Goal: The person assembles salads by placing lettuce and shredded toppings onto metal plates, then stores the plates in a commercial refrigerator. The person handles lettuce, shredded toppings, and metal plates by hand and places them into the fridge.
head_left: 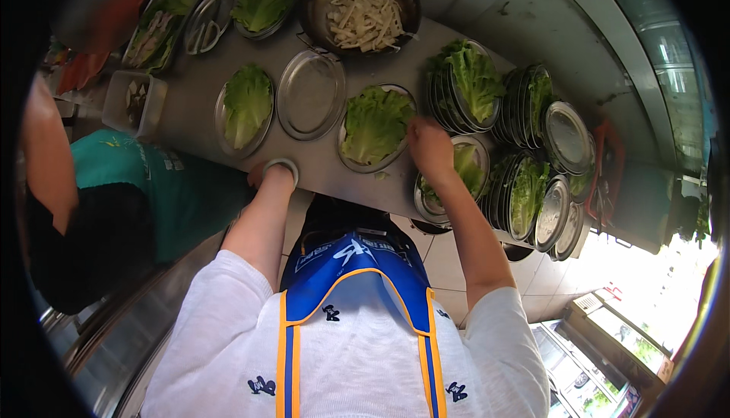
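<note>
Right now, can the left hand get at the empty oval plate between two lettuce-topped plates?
Probably yes: only bare counter seems to lie between the left hand and the empty oval plate.

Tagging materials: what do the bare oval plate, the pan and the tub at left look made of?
Bare oval plate: likely stainless steel, smooth; grey with a shiny rim.
Pan: probably metal, type unclear; brownish, glossy interior.
Tub: likely translucent plastic; whitish, hazy walls.

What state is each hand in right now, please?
Left hand: at the table; grip cannot be told.
Right hand: at a plate of lettuce; grip cannot be told.
</note>
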`<state>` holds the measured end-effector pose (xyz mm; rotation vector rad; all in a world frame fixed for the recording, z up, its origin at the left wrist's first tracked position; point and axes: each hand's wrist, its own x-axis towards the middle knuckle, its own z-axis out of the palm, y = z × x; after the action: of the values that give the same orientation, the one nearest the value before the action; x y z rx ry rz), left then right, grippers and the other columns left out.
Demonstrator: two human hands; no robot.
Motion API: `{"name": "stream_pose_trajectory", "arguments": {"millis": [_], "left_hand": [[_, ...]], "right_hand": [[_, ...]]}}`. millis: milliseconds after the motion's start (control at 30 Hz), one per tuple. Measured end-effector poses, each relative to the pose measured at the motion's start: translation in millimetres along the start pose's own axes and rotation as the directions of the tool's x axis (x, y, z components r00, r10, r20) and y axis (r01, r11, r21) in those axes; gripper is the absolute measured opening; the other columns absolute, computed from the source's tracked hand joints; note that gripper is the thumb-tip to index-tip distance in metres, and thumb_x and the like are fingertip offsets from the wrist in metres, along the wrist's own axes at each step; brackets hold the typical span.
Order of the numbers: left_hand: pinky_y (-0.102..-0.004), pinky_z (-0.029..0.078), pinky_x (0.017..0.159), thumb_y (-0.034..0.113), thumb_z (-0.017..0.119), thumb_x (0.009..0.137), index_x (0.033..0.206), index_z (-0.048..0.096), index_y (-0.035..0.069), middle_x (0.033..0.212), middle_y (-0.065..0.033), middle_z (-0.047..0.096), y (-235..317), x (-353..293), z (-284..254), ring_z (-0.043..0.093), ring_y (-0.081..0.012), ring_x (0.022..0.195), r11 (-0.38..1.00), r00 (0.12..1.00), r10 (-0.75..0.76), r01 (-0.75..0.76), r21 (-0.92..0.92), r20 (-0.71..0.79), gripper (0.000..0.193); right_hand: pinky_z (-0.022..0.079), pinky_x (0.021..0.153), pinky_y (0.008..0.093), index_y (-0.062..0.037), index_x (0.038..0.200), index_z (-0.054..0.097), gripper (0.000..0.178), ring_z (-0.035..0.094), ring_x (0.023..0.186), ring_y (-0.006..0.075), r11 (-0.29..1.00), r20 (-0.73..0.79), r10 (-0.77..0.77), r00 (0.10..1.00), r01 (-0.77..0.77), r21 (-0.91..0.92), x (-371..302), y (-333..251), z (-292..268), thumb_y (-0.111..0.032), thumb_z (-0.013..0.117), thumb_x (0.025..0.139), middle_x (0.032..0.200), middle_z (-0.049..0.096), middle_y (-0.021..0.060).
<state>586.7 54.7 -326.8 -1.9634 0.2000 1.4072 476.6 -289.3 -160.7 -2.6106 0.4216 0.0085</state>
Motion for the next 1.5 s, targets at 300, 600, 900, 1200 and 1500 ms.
{"name": "stream_pose_trajectory", "arguments": {"millis": [300,600,900,1200,1500], "left_hand": [[-0.0413,0.044,0.095,0.031,0.051,0.094,0.141,0.042,0.019,0.135,-0.0079,0.043,11.1,11.1,-15.1,0.046,-0.0247,0.122,0.937,0.989,0.148,-0.132,0.324,-0.025,0.05],[-0.0388,0.045,0.09,0.027,0.051,0.093,0.139,0.043,0.017,0.127,-0.008,0.047,26.1,1.1,-45.2,0.049,-0.0241,0.114,-0.614,0.903,0.368,0.414,0.673,-0.22,0.047],[-0.0362,0.046,0.086,0.022,0.052,0.093,0.136,0.045,0.016,0.119,-0.0081,0.051,-29.2,-22.0,-38.6,0.052,-0.0235,0.107,-0.371,0.599,0.428,0.799,0.472,-0.677,0.044],[-0.0337,0.047,0.082,0.018,0.052,0.092,0.133,0.046,0.014,0.111,-0.0083,0.054,-116.8,-13.3,-23.9,0.056,-0.0229,0.099,0.001,0.35,0.373,0.926,0.378,-0.859,0.042],[-0.0314,0.048,0.078,0.013,0.054,0.091,0.13,0.048,0.013,0.103,-0.0078,0.057,-110.3,-22.9,-30.9,0.058,-0.0224,0.092,0.52,0.255,0.323,0.757,0.396,-0.912,0.04]], "right_hand": [[0.049,0.088,0.0449,-0.0075,0.11,0.063,0.027,0.056,0.107,0.037,0.941,0.007,-0.321,0.947,0.32,-0.107,14.4,-34.7,28.7,-0.016,0.063,0.085,0.112,0.059,0.015],[0.049,0.085,0.0494,-0.0054,0.12,0.053,0.043,0.053,0.107,0.0414,0.967,-0.263,-0.247,0.933,0.255,-0.001,129.4,-41.8,2.4,-0.026,0.066,0.084,0.121,0.052,0.0191],[0.042,0.099,0.0519,-0.0135,0.145,0.032,0.095,0.038,0.129,0.0418,0.936,0.097,0.117,0.988,-0.077,-0.342,254.7,-82.6,16.8,-0.058,0.073,0.071,0.146,0.031,0.0219],[0.047,0.094,0.0479,-0.0113,0.135,0.042,0.074,0.045,0.119,0.0428,0.985,0.145,0.116,0.983,-0.096,-0.143,276.9,-65.2,17.9,-0.036,0.076,0.073,0.134,0.036,0.022],[0.05,0.088,0.0453,-0.0121,0.133,0.045,0.059,0.052,0.113,0.0378,0.996,0.16,0.045,0.986,-0.056,0.07,291.2,-53.3,3.5,-0.023,0.069,0.08,0.132,0.041,0.0193]]}}
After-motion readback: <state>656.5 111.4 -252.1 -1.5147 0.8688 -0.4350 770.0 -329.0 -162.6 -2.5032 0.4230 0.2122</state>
